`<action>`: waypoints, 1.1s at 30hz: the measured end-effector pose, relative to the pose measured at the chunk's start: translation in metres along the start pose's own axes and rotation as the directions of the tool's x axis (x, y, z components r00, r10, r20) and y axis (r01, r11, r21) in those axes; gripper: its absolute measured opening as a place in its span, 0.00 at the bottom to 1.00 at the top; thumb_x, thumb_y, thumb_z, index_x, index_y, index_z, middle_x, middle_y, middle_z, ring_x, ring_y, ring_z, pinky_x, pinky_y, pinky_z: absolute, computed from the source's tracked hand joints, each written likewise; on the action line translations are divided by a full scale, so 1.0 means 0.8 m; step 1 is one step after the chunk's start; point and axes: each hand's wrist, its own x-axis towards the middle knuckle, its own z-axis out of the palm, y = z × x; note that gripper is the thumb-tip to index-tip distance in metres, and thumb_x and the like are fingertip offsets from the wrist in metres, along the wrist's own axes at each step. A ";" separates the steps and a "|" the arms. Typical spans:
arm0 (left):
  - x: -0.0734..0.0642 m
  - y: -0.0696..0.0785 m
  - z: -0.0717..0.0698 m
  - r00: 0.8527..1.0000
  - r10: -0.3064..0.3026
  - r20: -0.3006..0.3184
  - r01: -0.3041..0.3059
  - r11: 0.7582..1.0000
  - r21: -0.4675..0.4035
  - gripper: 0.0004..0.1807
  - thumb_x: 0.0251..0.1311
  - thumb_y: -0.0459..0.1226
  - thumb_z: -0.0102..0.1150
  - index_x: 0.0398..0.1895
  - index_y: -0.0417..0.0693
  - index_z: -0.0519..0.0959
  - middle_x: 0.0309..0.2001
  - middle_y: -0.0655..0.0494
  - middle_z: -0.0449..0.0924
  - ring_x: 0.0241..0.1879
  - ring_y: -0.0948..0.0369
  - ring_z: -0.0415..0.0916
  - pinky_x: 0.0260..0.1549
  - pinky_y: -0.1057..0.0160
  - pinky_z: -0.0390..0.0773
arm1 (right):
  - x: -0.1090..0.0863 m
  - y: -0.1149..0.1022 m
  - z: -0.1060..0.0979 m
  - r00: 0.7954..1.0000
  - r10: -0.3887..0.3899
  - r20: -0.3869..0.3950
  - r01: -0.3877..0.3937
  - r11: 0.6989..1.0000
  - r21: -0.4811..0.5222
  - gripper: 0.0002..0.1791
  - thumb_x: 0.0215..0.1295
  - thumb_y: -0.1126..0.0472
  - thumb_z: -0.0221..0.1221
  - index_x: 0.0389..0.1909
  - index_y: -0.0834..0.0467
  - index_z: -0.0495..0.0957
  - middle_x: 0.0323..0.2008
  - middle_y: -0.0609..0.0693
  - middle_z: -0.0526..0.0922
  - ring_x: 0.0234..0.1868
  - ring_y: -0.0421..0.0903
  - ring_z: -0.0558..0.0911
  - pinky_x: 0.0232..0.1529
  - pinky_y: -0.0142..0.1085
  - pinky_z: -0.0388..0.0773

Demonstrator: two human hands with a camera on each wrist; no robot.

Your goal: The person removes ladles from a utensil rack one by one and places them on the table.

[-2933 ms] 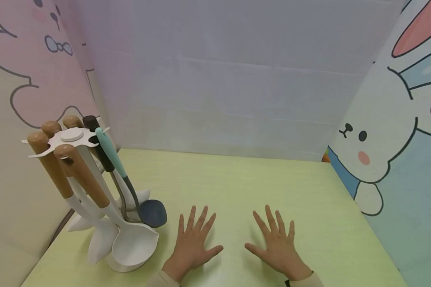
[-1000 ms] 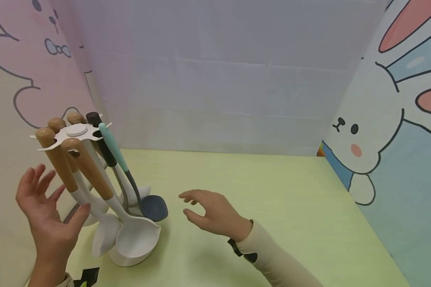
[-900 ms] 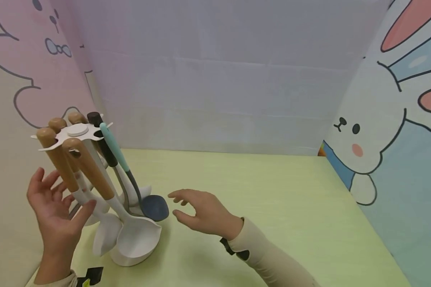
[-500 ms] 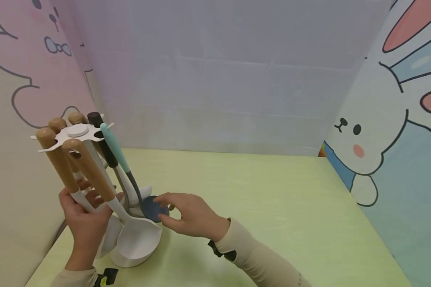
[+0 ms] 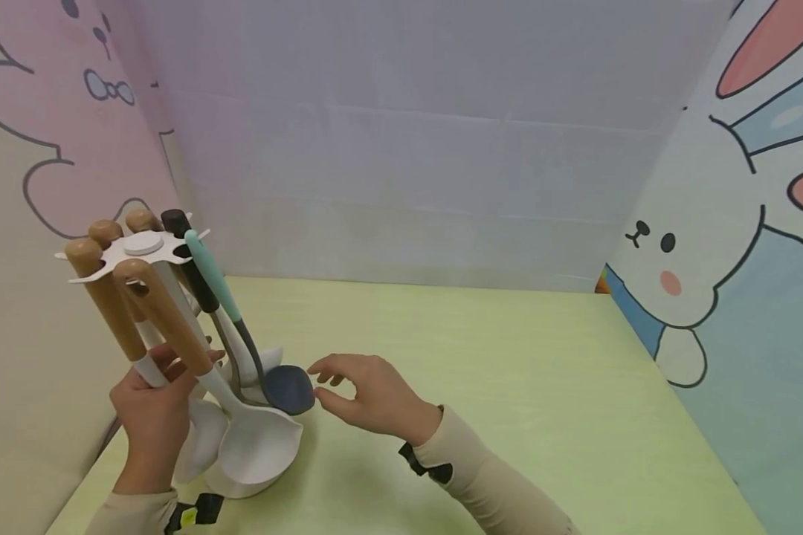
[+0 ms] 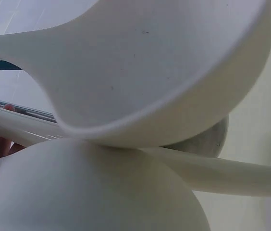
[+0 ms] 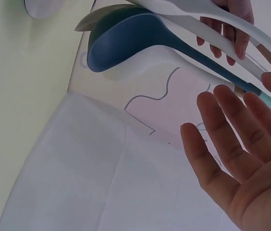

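A white utensil stand (image 5: 143, 243) at the left carries several hanging kitchen tools, with wooden, black and mint handles. My left hand (image 5: 149, 416) reaches in among the shafts, its fingers curled round the stand's post below the wooden handles; part of it is hidden behind a wood-handled tool. A white ladle (image 5: 257, 449) hangs in front, its bowl filling much of the left wrist view. To its right is a dark blue ladle (image 5: 288, 390) with a mint handle. My right hand (image 5: 375, 397) hovers beside that bowl, fingers loosely bent and holding nothing, palm showing in the right wrist view.
The pale green table (image 5: 508, 386) extends to the right of the stand. A plain backdrop (image 5: 408, 148) rises behind it. Cartoon-printed side panels stand close by the stand at left and, with a rabbit (image 5: 682, 260), at right.
Both hands have left the tabletop, where they lay spread. My left hand has moved right into the stand and curled round it. My right hand came toward the blue ladle, then drew slightly back.
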 end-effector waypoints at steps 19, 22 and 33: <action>-0.013 -0.012 0.027 0.996 0.077 0.035 -0.074 0.994 -0.081 0.13 0.49 0.19 0.69 0.41 0.27 0.84 0.31 0.52 0.88 0.27 0.61 0.86 0.32 0.70 0.82 | -0.058 0.027 -0.052 0.983 0.156 -0.095 -0.158 0.987 -0.020 0.09 0.67 0.66 0.60 0.47 0.58 0.82 0.38 0.45 0.86 0.37 0.37 0.84 0.41 0.37 0.80; -0.016 -0.015 0.035 0.996 0.071 0.059 -0.067 0.995 -0.075 0.13 0.51 0.20 0.69 0.42 0.29 0.84 0.33 0.53 0.88 0.28 0.61 0.86 0.33 0.70 0.82 | -0.064 0.029 -0.058 0.979 0.174 -0.106 -0.177 0.984 -0.023 0.10 0.67 0.65 0.60 0.47 0.58 0.82 0.37 0.44 0.86 0.37 0.36 0.84 0.40 0.37 0.80; -0.035 -0.027 0.079 0.987 0.046 0.157 -0.035 0.997 -0.072 0.11 0.51 0.19 0.68 0.38 0.36 0.87 0.33 0.57 0.87 0.29 0.63 0.86 0.34 0.70 0.82 | -0.068 0.026 -0.088 0.974 0.099 -0.202 -0.114 0.991 -0.064 0.12 0.63 0.70 0.62 0.47 0.61 0.81 0.35 0.47 0.87 0.36 0.41 0.86 0.40 0.39 0.82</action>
